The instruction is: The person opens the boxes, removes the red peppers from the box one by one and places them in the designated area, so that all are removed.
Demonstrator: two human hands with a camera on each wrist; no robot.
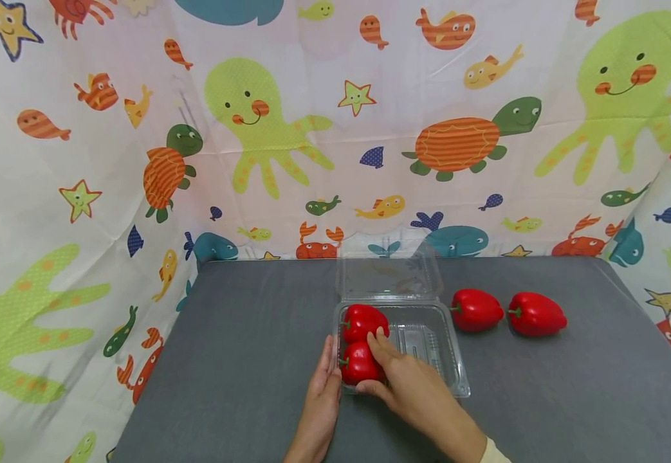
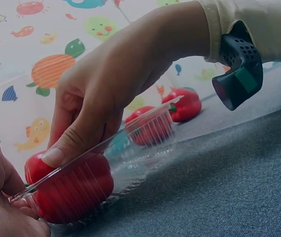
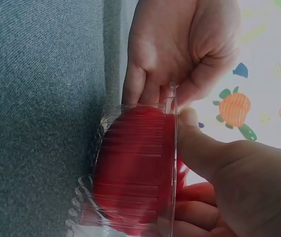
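Observation:
A clear plastic clamshell container (image 1: 457,360) lies with its lid (image 1: 390,276) raised at the back. Two red bell peppers fill its left side: a nearer pepper (image 1: 359,365) and a farther pepper (image 1: 361,321). My right hand (image 1: 419,389) reaches in from above and holds the nearer pepper, thumb on its near side and fingers beyond; a fingertip reaches the farther one. At the left wall my left hand (image 1: 320,402) grips the container's rim. In the left wrist view, the right thumb presses the pepper (image 2: 74,190) behind the clear wall.
Two more red peppers lie right of the container, one pepper (image 1: 477,310) close to its rim and another pepper (image 1: 538,314) farther right. A grey cloth (image 1: 254,360) covers the table. A curtain (image 1: 335,173) printed with sea animals hangs behind and at both sides.

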